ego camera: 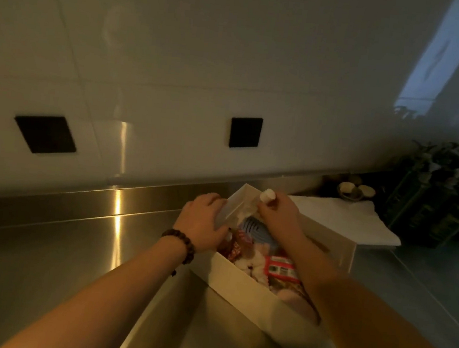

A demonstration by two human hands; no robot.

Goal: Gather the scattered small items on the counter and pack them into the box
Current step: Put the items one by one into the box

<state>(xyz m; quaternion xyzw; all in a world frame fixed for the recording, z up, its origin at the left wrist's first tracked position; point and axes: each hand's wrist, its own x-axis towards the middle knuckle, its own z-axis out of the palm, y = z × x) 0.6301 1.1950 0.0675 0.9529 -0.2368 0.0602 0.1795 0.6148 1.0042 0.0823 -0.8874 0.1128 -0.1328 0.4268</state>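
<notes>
A white open box point(242, 281) stands on the steel counter, partly over the sink's edge. Inside lie a light blue slotted item point(253, 229), a red packet point(281, 267), pale pink soft items point(253, 262) and a patterned red-brown piece point(236, 245). My left hand point(202, 222), with a bead bracelet on its wrist, grips the box's far left wall. My right hand point(278, 210) hovers over the box's far corner, pinching a small white cylindrical object point(267, 196) and touching crumpled white paper point(242, 213).
The box's white lid point(354, 218) lies behind it to the right. A small dish with round pieces point(355, 191) and a dark green patterned package point(441, 193) stand at the back right. The sink basin point(206, 327) opens below. Two black squares point(245, 132) mark the tiled wall.
</notes>
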